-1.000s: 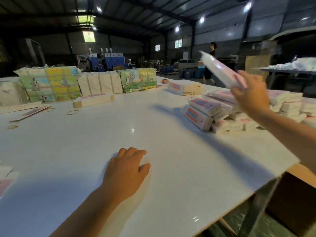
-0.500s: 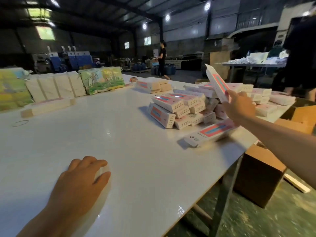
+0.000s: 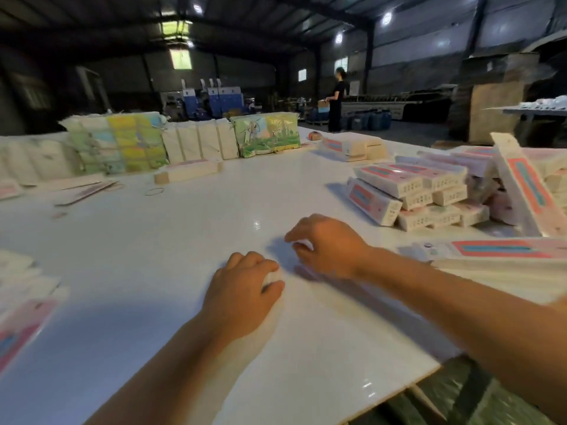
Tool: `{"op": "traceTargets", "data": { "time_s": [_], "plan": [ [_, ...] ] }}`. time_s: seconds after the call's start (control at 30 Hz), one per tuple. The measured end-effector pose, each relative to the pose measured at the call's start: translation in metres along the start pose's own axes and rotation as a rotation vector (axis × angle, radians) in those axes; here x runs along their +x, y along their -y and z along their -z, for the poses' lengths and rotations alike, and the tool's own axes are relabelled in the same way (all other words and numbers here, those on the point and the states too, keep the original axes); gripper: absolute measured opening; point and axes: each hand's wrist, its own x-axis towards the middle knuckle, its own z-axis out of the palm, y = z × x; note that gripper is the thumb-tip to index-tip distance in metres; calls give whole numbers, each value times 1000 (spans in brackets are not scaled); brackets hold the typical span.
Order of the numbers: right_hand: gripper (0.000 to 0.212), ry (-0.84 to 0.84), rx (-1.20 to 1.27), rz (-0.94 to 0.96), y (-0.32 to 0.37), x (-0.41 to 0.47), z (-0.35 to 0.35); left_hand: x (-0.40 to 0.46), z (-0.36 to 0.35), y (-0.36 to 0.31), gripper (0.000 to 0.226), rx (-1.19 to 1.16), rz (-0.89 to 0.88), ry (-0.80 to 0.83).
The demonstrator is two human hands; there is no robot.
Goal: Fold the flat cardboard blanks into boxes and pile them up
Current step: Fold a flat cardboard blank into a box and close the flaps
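Observation:
A white cardboard blank (image 3: pixel 302 244) lies white side up on the white table (image 3: pixel 153 246); only small bits of it show under my fingers. My left hand (image 3: pixel 245 291) holds its near end between curled fingers and thumb. My right hand (image 3: pixel 326 246) pinches its far end, a hand's width to the right. Folded pink and blue boxes are heaped in a pile (image 3: pixel 411 191) at the right. One long box (image 3: pixel 521 185) leans upright against that pile, and another box (image 3: pixel 497 250) lies flat in front of it.
Wrapped bundles (image 3: pixel 118 145) line the table's far edge, with a long box (image 3: pixel 188 171) and a rubber band (image 3: pixel 154 191) before them. Flat blanks (image 3: pixel 21 317) lie at the left edge. The table's corner (image 3: pixel 429 368) is near right. A person (image 3: pixel 336 98) stands far behind.
My right hand let go of the long box, which now leans on the pile, and came back to the table beside my left hand. My view swung back to the left.

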Motion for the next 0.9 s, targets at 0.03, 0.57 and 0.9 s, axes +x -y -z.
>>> {"op": "traceTargets", "data": {
  "time_s": [0.03,0.57,0.9],
  "plan": [
    [28,43,-11,-6,4,0,-15,0,-1,2,44,-4,-8,-7],
    [21,-75,151,-2,-9,-4,-37,-64,106,186,74,391,936,271],
    [20,-57,169,-34,-8,-5,-34,-100,96,211,44,392,1012,86]
  ]
}}
